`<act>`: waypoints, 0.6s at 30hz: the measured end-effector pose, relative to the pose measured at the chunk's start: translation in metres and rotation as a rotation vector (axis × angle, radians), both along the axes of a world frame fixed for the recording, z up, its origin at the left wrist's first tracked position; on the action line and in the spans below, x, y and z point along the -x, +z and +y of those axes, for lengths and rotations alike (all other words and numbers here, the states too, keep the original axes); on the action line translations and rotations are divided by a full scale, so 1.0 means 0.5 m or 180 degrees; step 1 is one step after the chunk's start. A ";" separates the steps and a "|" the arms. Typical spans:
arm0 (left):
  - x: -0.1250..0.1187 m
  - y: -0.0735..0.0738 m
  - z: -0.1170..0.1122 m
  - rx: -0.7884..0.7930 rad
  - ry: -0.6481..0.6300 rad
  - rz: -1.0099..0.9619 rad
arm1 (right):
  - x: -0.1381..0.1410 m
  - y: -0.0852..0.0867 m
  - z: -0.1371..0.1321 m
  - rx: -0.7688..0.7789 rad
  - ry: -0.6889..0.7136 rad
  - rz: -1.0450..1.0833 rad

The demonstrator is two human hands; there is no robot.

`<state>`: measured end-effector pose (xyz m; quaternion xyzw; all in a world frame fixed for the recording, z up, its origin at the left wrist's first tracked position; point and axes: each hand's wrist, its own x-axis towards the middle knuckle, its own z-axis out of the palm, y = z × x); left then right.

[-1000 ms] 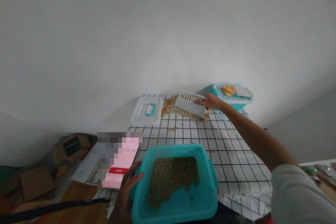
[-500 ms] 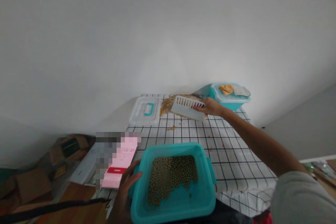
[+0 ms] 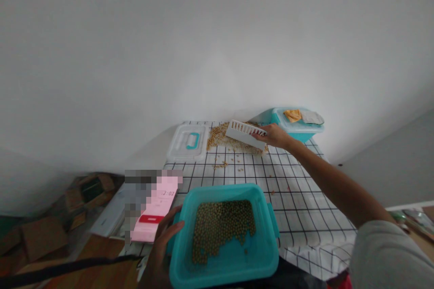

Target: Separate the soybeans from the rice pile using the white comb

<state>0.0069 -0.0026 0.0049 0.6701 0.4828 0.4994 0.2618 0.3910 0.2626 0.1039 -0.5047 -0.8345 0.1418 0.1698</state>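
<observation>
white tray [image 3: 244, 137] juts left from right grip [image 3: 274, 135]

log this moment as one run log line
left hand: gripping teal bin of round beans | right hand: gripping white slotted basket amid scattered tan grains | clear lid: on checked tablecloth, left of grains

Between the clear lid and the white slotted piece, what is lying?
In the head view, scattered yellowish grains lie there on the checked tablecloth.

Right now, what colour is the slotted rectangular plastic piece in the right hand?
White; the slotted piece shows best in the head view.
</observation>
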 end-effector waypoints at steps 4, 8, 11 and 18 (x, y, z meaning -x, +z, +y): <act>0.005 -0.007 0.003 -0.0047 -0.0048 0.0029 | 0.001 0.014 -0.012 -0.0036 0.0040 0.0029; 0.006 -0.003 0.002 0.0069 0.0051 0.0046 | 0.012 0.003 -0.032 0.0071 0.0211 0.0051; 0.004 0.004 0.001 0.0070 0.0043 0.0046 | 0.023 -0.012 -0.042 0.0166 0.0322 0.0076; 0.001 0.011 -0.002 0.0015 0.0069 0.0091 | 0.014 -0.024 -0.014 0.0064 0.0131 0.0046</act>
